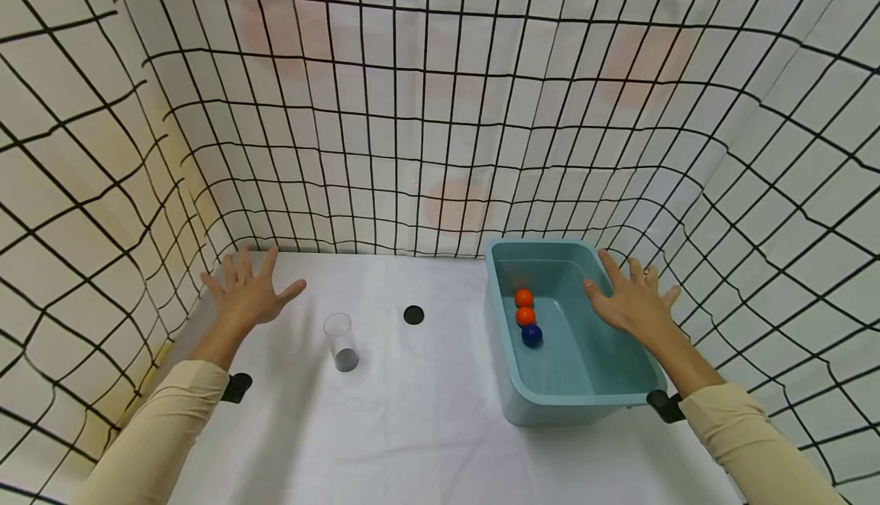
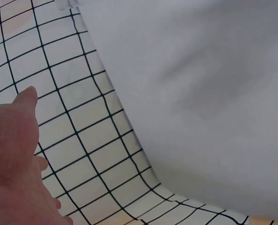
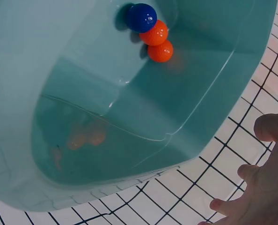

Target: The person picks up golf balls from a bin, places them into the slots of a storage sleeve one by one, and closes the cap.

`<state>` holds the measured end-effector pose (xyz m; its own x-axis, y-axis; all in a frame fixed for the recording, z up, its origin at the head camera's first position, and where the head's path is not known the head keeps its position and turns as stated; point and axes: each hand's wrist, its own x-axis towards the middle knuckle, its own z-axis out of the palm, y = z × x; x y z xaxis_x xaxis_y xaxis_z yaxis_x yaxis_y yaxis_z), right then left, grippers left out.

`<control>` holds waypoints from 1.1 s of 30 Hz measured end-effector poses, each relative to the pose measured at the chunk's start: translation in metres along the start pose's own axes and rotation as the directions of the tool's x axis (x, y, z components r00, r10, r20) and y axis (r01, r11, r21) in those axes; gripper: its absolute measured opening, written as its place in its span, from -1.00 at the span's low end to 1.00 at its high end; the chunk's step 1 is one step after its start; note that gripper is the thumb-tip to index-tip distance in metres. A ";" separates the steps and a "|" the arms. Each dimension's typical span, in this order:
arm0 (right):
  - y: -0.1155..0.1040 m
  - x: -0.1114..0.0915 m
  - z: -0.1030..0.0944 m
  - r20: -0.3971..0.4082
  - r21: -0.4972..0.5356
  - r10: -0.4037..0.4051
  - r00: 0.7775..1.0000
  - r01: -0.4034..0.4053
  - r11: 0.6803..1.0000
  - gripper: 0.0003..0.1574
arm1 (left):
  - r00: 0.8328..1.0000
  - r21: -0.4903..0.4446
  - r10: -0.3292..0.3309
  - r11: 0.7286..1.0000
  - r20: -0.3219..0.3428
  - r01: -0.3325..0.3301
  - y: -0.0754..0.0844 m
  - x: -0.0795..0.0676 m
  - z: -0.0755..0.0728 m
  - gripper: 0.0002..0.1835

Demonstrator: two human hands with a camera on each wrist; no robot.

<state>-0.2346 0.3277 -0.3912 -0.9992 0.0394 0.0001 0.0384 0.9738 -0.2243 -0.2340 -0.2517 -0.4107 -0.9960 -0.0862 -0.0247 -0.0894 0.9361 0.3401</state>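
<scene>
My left hand (image 1: 246, 296) is held over the left side of the white table, fingers spread, with nothing in it. To its right a clear cylindrical cup (image 1: 341, 344) stands on the cloth. My right hand (image 1: 634, 302) is spread too, above the right edge of a teal plastic tub (image 1: 584, 399). Inside the tub, two orange golf balls (image 3: 160, 50) and a dark blue golf ball (image 3: 141, 18) lie in a row by the left wall. In the left wrist view the left thumb (image 2: 27, 99) points away from the palm.
Black netting (image 1: 426, 115) rises at the back and along both sides, in front of white walls. A small black disc (image 1: 414, 315) lies on the white tabletop (image 1: 426, 383) between the cup and the tub.
</scene>
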 end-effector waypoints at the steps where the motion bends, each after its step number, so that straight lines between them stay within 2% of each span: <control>1: 0.000 0.000 0.000 0.003 -0.002 0.000 1.000 0.000 1.000 0.01 | 1.000 0.001 0.000 1.000 0.001 0.000 0.000 0.000 0.000 -0.01; 5: -0.003 0.001 -0.001 0.001 -0.004 -0.011 1.000 0.011 1.000 0.03 | 1.000 0.015 0.003 1.000 0.013 -0.003 0.003 0.000 -0.002 0.00; 10: -0.012 0.000 -0.002 -0.012 0.001 -0.029 1.000 0.029 1.000 0.02 | 0.998 0.047 0.012 0.999 0.066 -0.015 0.009 0.000 -0.004 0.03; 17: -0.028 -0.002 -0.002 -0.008 -0.031 -0.061 0.998 0.061 0.998 -0.01 | 0.988 0.026 0.073 0.997 0.134 -0.077 0.029 -0.007 -0.005 0.01; 26: -0.052 -0.005 -0.002 -0.015 -0.023 -0.113 0.994 0.112 0.993 -0.02 | 0.960 -0.043 0.218 0.976 0.173 -0.214 0.048 -0.027 0.004 0.04; 33: -0.065 -0.008 0.002 -0.024 0.004 -0.161 0.987 0.161 0.987 -0.04 | 0.931 -0.112 0.268 0.963 0.249 -0.247 0.048 -0.037 0.017 0.12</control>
<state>-0.2293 0.2635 -0.3789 -0.9918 -0.1127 0.0595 -0.1234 0.9664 -0.2255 -0.2013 -0.1975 -0.4094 -0.9524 0.2554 -0.1665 0.1605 0.8842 0.4386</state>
